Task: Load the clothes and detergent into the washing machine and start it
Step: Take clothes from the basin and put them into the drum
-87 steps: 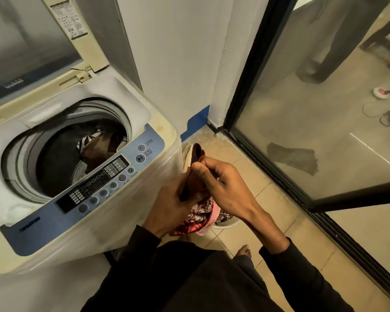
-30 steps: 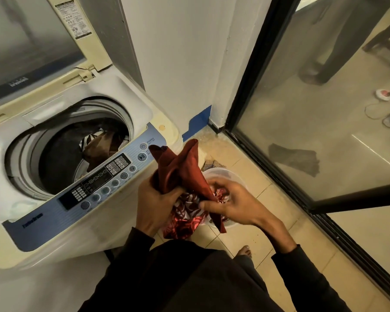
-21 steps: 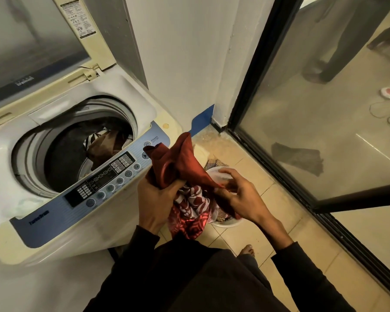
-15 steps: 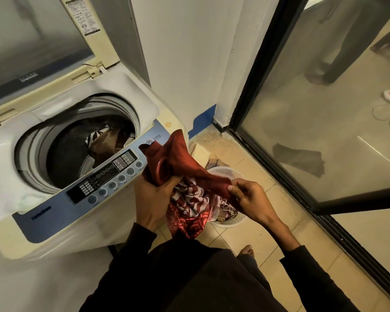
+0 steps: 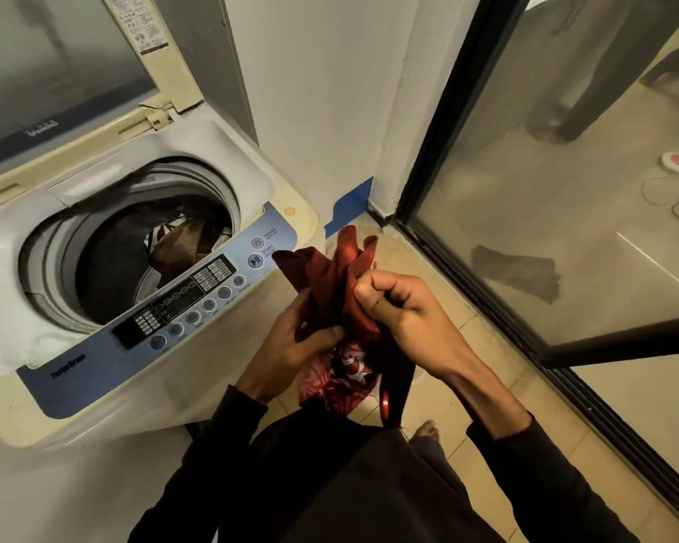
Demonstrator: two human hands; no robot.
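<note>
Clothes (image 5: 181, 244) partly loaded in drum; my left hand (image 5: 291, 342) and right hand (image 5: 404, 319) both gripped red garment (image 5: 330, 280) outside washing machine (image 5: 142, 346). Detergent, start outstanding.

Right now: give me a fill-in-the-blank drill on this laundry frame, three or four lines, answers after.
1. The washing machine lid stands ____.
2. Both hands grip a ____ cloth beside the machine's control panel.
3. The right hand pinches the cloth between thumb and ____; the left hand holds it lower.
4. Some clothes already lie inside the ____.

Answers: open; red; fingers; drum
</note>
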